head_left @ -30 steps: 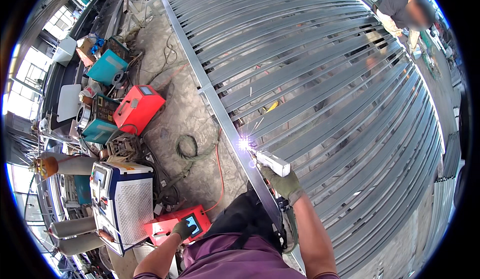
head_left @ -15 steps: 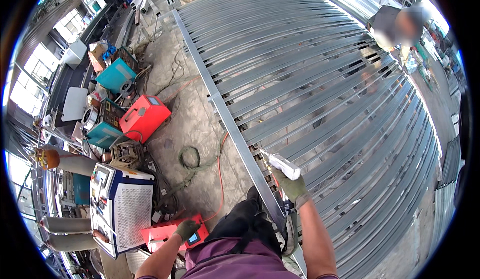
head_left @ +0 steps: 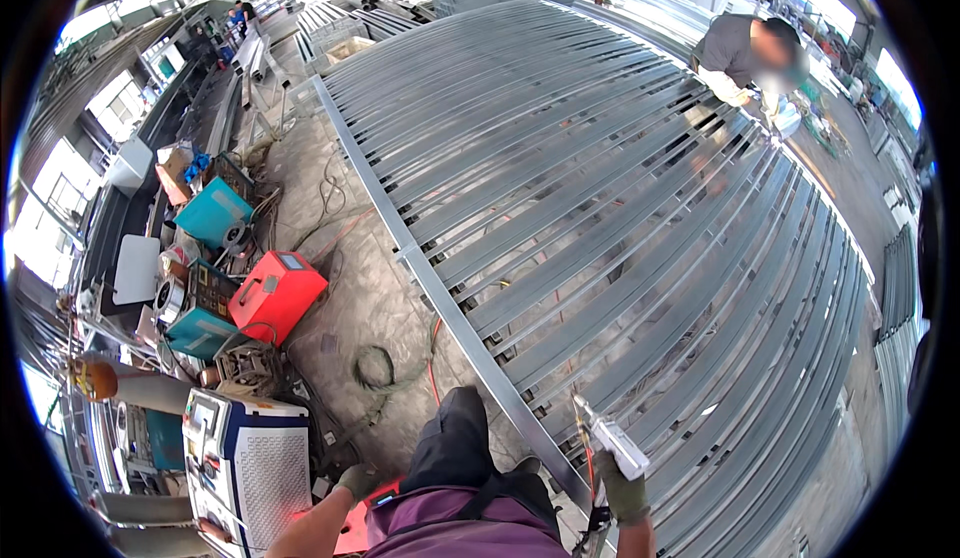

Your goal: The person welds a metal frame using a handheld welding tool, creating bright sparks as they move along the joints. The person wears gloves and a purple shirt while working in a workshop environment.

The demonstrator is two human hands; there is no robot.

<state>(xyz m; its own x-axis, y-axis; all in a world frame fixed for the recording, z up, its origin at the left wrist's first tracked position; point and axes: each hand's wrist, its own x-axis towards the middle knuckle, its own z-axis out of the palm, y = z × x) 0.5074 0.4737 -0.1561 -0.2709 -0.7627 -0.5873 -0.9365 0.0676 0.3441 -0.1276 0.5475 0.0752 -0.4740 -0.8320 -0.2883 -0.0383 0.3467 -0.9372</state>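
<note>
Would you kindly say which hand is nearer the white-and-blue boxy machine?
Left: the left hand is just right of the machine; the right hand is far right, over grey metal bars.

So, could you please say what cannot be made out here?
In the head view:
Lower red box-shaped machine: largely hidden by left forearm and purple shirt.
Green-gloved right hand: grip partly hidden by white handheld torch.
Co-worker in dark top: finger details too small.
</note>
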